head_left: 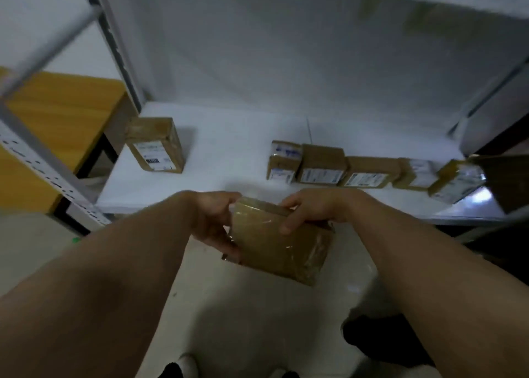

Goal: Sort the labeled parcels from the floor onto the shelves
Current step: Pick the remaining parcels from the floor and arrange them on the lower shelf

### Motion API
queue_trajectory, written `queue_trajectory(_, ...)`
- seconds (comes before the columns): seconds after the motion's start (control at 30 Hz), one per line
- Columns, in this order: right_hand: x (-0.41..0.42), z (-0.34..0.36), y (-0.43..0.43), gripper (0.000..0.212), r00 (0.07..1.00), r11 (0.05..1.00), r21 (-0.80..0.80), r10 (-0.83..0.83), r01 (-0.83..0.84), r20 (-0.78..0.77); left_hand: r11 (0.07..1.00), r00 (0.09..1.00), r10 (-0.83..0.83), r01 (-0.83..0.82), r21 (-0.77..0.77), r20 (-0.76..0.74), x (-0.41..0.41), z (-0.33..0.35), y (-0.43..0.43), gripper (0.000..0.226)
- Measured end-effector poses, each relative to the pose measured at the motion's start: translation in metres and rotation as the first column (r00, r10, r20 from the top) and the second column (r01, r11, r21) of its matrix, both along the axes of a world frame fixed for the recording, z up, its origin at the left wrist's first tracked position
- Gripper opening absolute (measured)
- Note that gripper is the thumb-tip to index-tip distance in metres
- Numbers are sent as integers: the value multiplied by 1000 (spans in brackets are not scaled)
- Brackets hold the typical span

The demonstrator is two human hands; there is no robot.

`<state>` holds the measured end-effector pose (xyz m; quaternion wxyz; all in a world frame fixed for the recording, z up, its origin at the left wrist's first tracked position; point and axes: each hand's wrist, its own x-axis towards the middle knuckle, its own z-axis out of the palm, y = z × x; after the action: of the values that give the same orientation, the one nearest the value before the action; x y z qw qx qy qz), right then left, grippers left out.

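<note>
Head view, looking down at a low white shelf (229,148). Both forearms enter from 6 o'clock and meet near frame centre.

Held parcel (279,243): a brown carton wrapped in glossy clear tape. It is in the air above the pale floor (243,314), just short of the shelf's front edge and touching neither. It sits tilted, one corner down toward 5 o'clock. The face toward the camera is plain brown.

Left hand (213,220): at the parcel's 9 o'clock side, grasping it. The thumb lies on the upper edge and the fingers (230,251) curl under the lower left corner.

Right hand (310,210): at the parcel's 1 o'clock corner, also grasping it. The fingers (289,204) hook over the far edge and the thumb presses on the top face.

On the shelf:
- Lone parcel (156,145) at 10 o'clock, upright, white label facing front, well apart from the rest.
- Row of parcels (322,164) from 1 to 3 o'clock: five cartons side by side with white labels (print too blurred to read). The one nearest 3 o'clock is tilted.

Surroundings: a yellow wooden worktop (57,100) at 9 o'clock, behind a grey perforated upright (43,163). A dark brown box (503,177) sits at the 3 o'clock edge, just beside the end of the row.
</note>
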<state>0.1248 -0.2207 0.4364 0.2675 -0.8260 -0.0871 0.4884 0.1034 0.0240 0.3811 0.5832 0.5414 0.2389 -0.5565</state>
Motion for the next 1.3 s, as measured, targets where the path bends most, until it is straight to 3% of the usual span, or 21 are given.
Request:
queue_trajectory(0.07,-2,64,1,54,999,1000,9,10,-11,34,999,998,29,-27,-20,63,0,63,5,46)
queue_trajectory(0.17,-6,141,5,39,989,999,32,-2,-3,150,995,966,96,-85,-57,240,3,144,7,18)
queue_trajectory(0.23,-8,175,4,33,956,995,97,-65,39,286,993,918,116,-95,-74,378,4,181,11,13)
queue_trajectory(0.27,-8,187,1,33,921,983,155,-151,100,360,990,888,131,-98,-97,440,4,195,15,27)
queue_trajectory(0.37,-10,208,-18,46,781,912,284,-402,297,477,977,825,161,-58,-203,541,0,221,35,103)
queue_trajectory(0.47,-17,217,-33,64,822,897,256,-435,361,366,949,777,74,138,-283,626,-11,237,47,119)
queue_trajectory(0.53,-22,228,-33,61,863,881,343,-426,326,273,945,736,72,166,-283,673,-14,246,51,114)
queue_trajectory(0.6,-26,244,-27,53,886,883,398,-374,249,274,933,709,48,220,-285,703,-18,258,50,103)
queue_trajectory(0.73,-30,280,-9,46,909,932,344,-236,112,344,935,633,-19,285,-210,774,-22,287,47,68)
queue_trajectory(0.9,-29,300,3,52,925,965,261,-122,26,360,963,565,-45,245,-116,824,-19,323,38,82)
queue_trajectory(1.1,-20,295,10,58,928,952,305,-147,38,343,978,497,-168,192,80,852,-17,357,20,51)
queue_trajectory(1.3,-11,290,4,61,929,943,332,-129,7,346,936,382,-349,190,297,856,-9,363,4,49)
